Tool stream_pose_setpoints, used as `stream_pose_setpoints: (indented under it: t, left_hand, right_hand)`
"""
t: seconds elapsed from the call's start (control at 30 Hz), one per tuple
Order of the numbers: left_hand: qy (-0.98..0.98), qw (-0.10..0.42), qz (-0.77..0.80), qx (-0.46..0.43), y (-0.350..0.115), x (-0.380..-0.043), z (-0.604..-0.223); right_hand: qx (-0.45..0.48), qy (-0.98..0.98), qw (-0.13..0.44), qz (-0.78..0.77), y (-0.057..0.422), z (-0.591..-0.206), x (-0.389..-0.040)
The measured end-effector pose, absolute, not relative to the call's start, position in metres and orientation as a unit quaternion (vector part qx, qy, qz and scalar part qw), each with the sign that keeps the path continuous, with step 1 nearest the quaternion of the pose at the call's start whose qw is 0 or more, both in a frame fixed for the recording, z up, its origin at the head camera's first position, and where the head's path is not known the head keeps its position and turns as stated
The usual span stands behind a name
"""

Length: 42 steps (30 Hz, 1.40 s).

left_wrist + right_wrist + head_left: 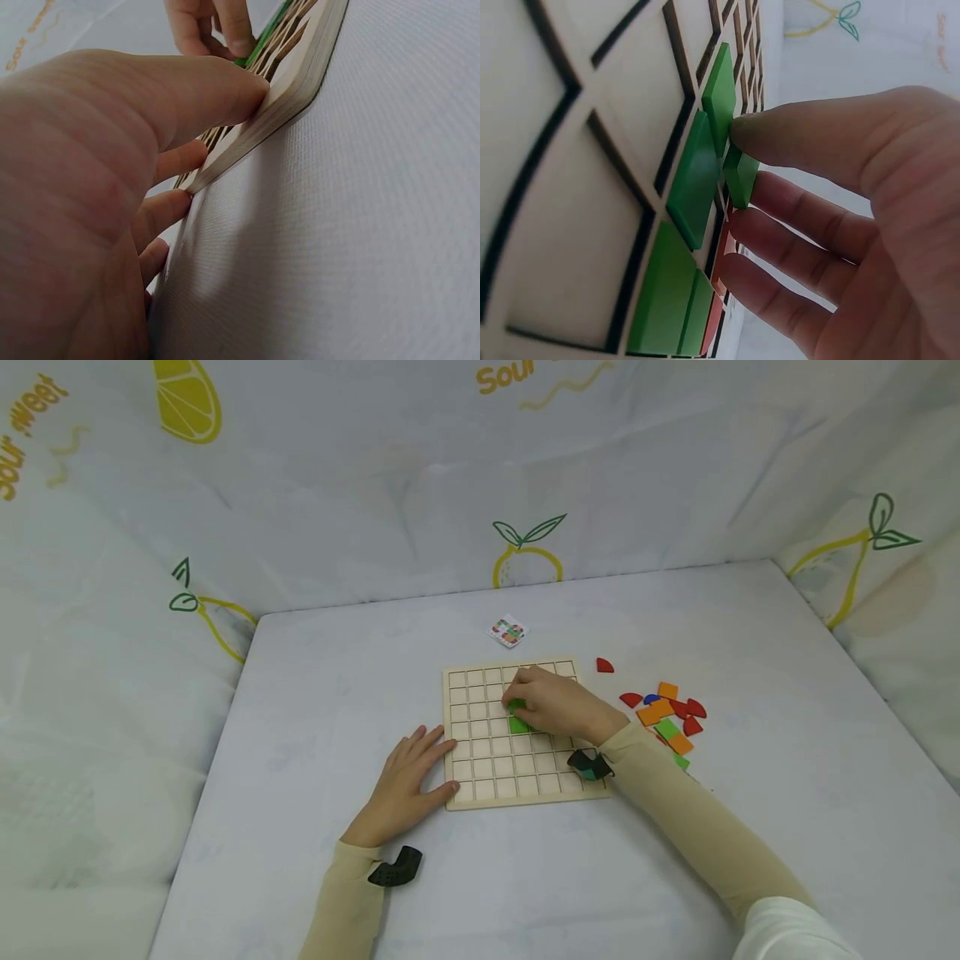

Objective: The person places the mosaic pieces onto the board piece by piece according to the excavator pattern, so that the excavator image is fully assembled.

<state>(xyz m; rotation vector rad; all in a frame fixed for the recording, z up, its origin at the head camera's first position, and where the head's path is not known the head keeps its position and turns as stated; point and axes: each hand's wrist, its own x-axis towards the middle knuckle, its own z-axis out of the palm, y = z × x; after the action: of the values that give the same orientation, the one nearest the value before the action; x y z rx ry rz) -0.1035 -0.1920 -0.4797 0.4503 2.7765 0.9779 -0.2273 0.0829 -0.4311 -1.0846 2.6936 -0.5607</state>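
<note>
Right hand (558,703) pinches green tile (742,177) over wooden board (483,768), centre of head frame; left hand (405,785) relaxed, fingers and thumb touching board's left rim

We judge tile light, stiff, smooth, hardly fragile; best held by opposite edges

We note neighbouring green tiles (696,180) close beside it; bare tabletop (322,693) at left of frame, loose pieces (661,708) near board at centre right

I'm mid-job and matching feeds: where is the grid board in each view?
Head: grid board just below and right of centre.
Left wrist: grid board slanting through the upper middle, edge showing.
Right wrist: grid board filling the left side.
Shared landmark: right hand, visible in all three.
</note>
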Motion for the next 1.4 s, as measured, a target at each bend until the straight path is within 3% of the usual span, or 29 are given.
stream_pose_setpoints:
  t: [0.23, 0.8, 1.07, 1.4]
  left_hand:
    - [0.929, 0.078, 0.328, 0.154, -0.191, -0.104, -0.479]
    - [0.929, 0.077, 0.329, 0.153, -0.19, -0.104, -0.479]
    - [0.928, 0.074, 0.332, 0.15, -0.189, -0.103, -0.479]
    - [0.927, 0.078, 0.336, 0.145, -0.189, -0.101, -0.476]
  right_hand:
    - [-0.365, 0.909, 0.09, -0.181, 0.085, -0.429, -0.225]
    - [-0.349, 0.892, 0.145, -0.246, 0.09, -0.421, -0.223]
    - [-0.344, 0.874, 0.116, -0.324, 0.116, -0.4, -0.22]
    - [-0.326, 0.889, 0.084, -0.312, 0.155, -0.386, -0.212]
